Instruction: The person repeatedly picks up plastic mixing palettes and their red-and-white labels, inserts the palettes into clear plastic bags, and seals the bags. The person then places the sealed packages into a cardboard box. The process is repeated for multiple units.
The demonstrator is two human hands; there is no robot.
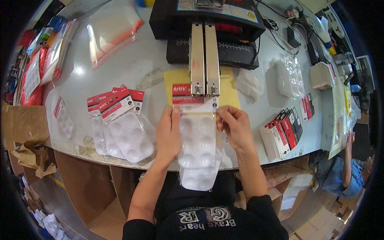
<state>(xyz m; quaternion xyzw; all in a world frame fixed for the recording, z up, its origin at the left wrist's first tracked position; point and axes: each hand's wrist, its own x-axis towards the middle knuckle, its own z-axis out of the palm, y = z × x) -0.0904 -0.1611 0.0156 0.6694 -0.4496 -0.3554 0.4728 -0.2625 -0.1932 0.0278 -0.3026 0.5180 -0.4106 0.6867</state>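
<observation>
A white plastic paint palette point(198, 140) in a clear bag lies in front of me, hanging past the table's near edge. Another white palette point(199, 181) shows beneath its lower end. The bag's red-and-white header card point(195, 105) sits under the tips of the two metal arms point(205, 60) of a black stapling machine point(208, 22). My left hand point(169, 131) is closed on the left edge of the bag, just below the card. My right hand point(236, 126) pinches the right edge near the card's corner. A yellow sheet point(230, 86) lies beneath.
Carded palettes point(130, 134) are piled to the left, with a single pack point(63, 118) farther left. Stacked header cards point(282, 134) stand at right, behind them bagged palettes point(289, 76). Clear bags point(110, 30) lie at far left. Cables point(276, 28) run behind. A person point(344, 174) is at far right.
</observation>
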